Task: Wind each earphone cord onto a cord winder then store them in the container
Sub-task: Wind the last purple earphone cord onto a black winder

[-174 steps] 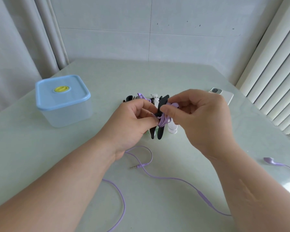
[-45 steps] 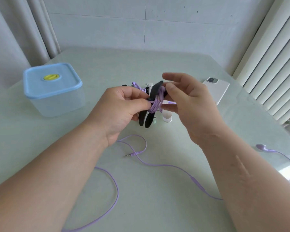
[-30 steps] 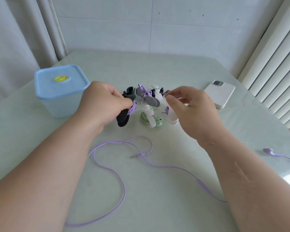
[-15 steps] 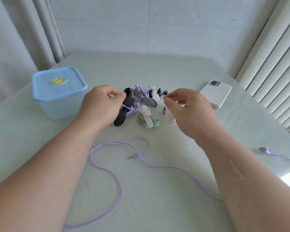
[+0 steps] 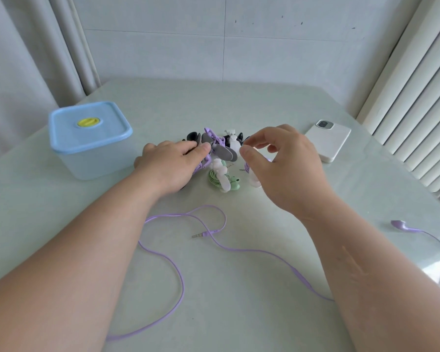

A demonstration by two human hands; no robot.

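The left hand (image 5: 173,163) is lying with nearly straight fingers on a wound winder (image 5: 204,165), whose purple turns are peeking out under the fingertips. If the cord's end is not tucked in, the turns may be springing loose as the fingers lift.

Just beyond those fingertips, other wound winders (image 5: 221,152) are crowding together, so their cords could be snagging one another. The right hand (image 5: 282,163) is hovering over them with thumb and forefinger curled narrowly. I cannot tell whether they are pinching anything.

On the near side of all the fingers, the loose purple cord (image 5: 301,279) is trailing past both forearms, and its earbud (image 5: 398,224) is lying far right of the right fingers. A dragging forearm could be tugging it toward the edge of the table (image 5: 239,102).

Left of the left fingers, the container (image 5: 92,158) is sitting with its blue lid (image 5: 87,133) on, so nothing is going in until the lid comes off. Nothing is showing through its cloudy wall, though I cannot be sure.
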